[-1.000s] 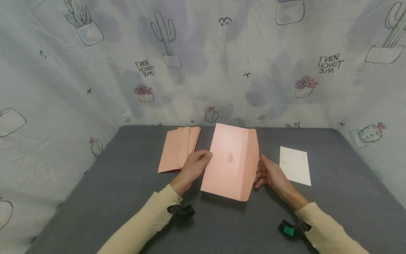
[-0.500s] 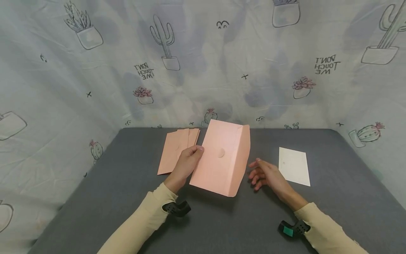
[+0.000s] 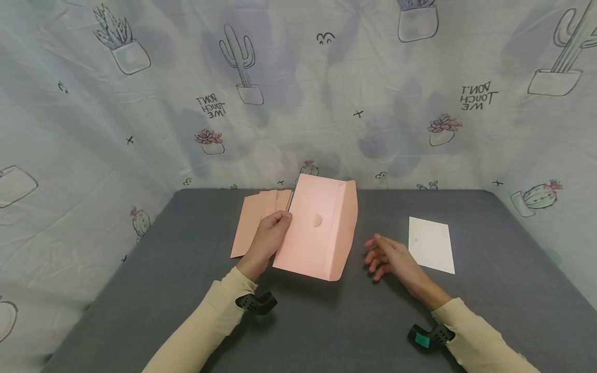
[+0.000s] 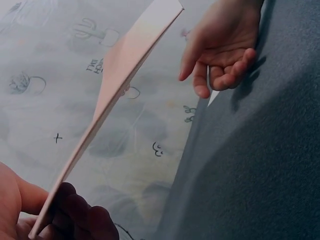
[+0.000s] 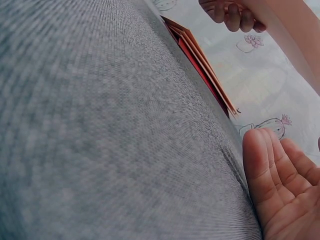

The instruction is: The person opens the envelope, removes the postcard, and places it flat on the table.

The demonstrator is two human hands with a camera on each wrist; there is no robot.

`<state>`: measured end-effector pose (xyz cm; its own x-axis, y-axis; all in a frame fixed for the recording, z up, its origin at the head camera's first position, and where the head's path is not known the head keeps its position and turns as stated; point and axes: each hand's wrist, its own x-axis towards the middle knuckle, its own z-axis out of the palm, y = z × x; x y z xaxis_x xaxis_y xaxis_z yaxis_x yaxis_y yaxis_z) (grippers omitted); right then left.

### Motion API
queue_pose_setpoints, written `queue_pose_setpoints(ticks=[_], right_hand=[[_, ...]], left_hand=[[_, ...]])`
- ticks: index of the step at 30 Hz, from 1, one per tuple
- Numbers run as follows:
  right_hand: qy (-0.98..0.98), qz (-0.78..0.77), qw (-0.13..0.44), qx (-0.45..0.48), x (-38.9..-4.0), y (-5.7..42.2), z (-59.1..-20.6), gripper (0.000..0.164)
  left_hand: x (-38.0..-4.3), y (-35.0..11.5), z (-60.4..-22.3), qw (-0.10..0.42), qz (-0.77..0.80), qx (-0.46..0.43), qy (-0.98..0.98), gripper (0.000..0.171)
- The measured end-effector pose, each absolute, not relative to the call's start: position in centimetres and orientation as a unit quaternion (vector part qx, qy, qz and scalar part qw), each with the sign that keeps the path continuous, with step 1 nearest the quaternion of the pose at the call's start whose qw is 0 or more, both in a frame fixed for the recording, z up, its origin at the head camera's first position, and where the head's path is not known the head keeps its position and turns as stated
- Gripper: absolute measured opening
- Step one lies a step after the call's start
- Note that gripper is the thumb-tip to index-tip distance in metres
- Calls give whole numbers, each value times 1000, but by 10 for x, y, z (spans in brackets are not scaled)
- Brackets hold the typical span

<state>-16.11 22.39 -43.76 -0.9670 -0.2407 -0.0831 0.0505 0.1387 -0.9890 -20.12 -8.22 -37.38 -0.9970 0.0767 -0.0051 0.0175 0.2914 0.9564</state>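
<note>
My left hand (image 3: 267, 235) pinches a pink envelope (image 3: 310, 235) by its left edge, thumb in front and fingers behind. The envelope is held up off the table and tilted, its long flap unfolded on the right side; a small half-round tab mark shows mid-face. Seen edge-on in the left wrist view, the envelope (image 4: 120, 72) is thin, with the curled fingers (image 4: 82, 215) beneath it. To the right, apart from the envelope, my right hand (image 3: 392, 261) hovers low over the table with loosely bent fingers and holds nothing.
A stack of pink envelopes (image 3: 245, 223) lies behind my left hand; a red layer (image 5: 192, 57) shows at its bottom in the right wrist view. A white card (image 3: 431, 246) lies right of my right hand. The grey table (image 3: 326, 331) ends at a cactus-print curtain (image 3: 280, 129).
My left hand has carried the envelope left, away from my right hand. The right hand, earlier at the flap's edge, is now apart from it and almost in the same place.
</note>
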Motion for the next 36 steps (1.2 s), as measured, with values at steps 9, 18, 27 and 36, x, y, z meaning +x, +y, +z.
queue_pose_setpoints(ticks=[9,18,27,36], right_hand=[[748,-651,108,-71,-160,224,-437,63],[748,-651,106,-78,-159,224,-438,60],[751,-647,104,-82,-158,223,-438,57],[756,-640,102,-88,-157,223,-438,52]], left_hand=[[-204,-87,-374,23,603,32,797,35],[-206,-88,-375,31,607,21,793,36],[-205,-88,-376,30,610,23,791,35],[-205,-88,-375,30,609,24,792,35]])
